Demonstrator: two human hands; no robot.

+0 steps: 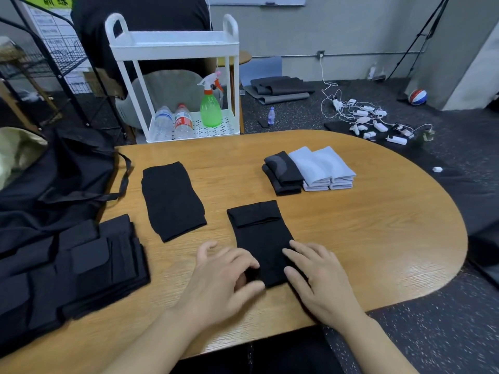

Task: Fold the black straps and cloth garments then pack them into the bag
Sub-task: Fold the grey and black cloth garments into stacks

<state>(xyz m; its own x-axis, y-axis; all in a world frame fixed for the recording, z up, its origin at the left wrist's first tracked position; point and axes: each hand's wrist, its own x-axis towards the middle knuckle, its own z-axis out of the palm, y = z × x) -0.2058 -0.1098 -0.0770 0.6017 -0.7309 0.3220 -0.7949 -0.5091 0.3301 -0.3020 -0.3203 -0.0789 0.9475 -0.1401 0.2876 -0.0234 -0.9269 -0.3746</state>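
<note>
Nearby, wooden table (351, 228) on speckled floor (432, 333).

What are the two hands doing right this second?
Left hand: fingers curled, pinching the near-left corner of the black folded cloth piece.
Right hand: open, fingers fairly straight, resting on the cloth's near-right edge.

Bare strip of the oval wooden table (378, 225) right of the folded black cloth (259, 233) — open to the edge. Left blocked: flat black cloth piece (172, 201), stack of black straps (81, 268), black fabric bag (67, 179). Far side — folded black and light-blue garment piles (310, 171).
</note>
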